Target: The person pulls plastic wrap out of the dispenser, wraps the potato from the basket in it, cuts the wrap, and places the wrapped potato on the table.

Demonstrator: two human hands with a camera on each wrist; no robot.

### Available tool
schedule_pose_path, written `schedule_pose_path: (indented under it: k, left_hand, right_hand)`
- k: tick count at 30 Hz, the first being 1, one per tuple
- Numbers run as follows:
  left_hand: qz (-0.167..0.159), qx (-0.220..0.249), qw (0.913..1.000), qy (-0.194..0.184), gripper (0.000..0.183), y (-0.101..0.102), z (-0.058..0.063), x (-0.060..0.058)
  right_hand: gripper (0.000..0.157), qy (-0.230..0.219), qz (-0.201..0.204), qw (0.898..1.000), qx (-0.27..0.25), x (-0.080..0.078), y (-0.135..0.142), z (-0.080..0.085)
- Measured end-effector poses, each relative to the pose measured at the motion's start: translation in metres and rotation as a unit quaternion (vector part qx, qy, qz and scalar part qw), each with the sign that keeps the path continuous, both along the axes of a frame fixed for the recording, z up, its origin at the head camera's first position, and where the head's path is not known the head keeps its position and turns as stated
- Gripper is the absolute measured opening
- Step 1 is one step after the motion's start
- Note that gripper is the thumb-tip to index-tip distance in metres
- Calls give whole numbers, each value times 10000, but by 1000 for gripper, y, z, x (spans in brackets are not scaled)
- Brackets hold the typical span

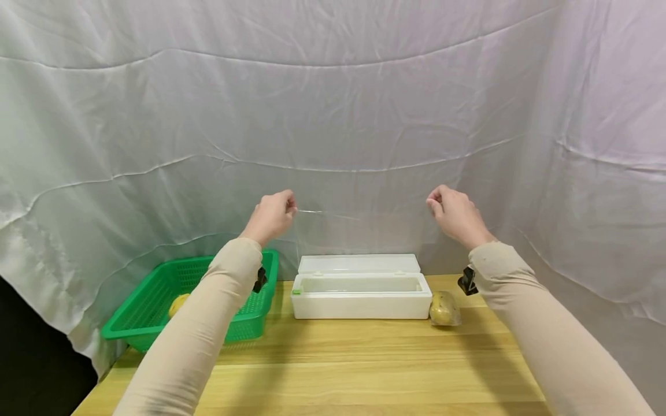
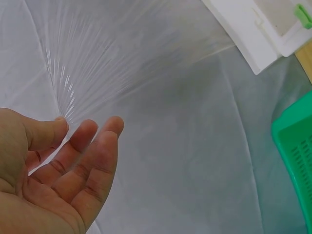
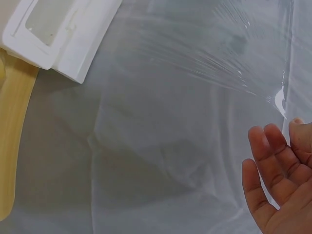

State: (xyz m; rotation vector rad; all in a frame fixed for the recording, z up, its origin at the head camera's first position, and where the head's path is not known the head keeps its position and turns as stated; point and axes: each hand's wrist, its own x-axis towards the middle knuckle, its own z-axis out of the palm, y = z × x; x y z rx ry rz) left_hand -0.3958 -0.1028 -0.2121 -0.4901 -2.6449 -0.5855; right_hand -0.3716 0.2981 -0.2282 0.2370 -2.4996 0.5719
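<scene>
A sheet of clear cling film (image 2: 92, 63) is stretched between my two raised hands, above and behind a white cling film box (image 1: 361, 306) with its lid (image 1: 359, 263) tipped back. My left hand (image 1: 272, 216) pinches one corner between thumb and index finger, its other fingers loosely bent. At the opposite corner, my right hand (image 1: 455, 215) pinches the film too; creases fan out from that grip in the right wrist view. Most of the sheet is barely visible against the pale cloth.
To the left stands a green plastic basket (image 1: 262, 323) with a yellow item (image 1: 178, 304) inside, partly hidden by my left arm. Right beside the box lies a yellowish, rounded item (image 1: 443, 310) wrapped in clear film. Grey-white cloth (image 1: 333, 115) hangs behind the wooden table (image 1: 364, 370).
</scene>
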Motion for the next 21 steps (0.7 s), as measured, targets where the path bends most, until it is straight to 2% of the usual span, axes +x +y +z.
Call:
schedule_pose_path:
  k: [21]
  left_hand:
    - [-97,135,9997,166,11,0,15,6]
  right_hand:
    - [21,272,84,9996,-48,8,1,16]
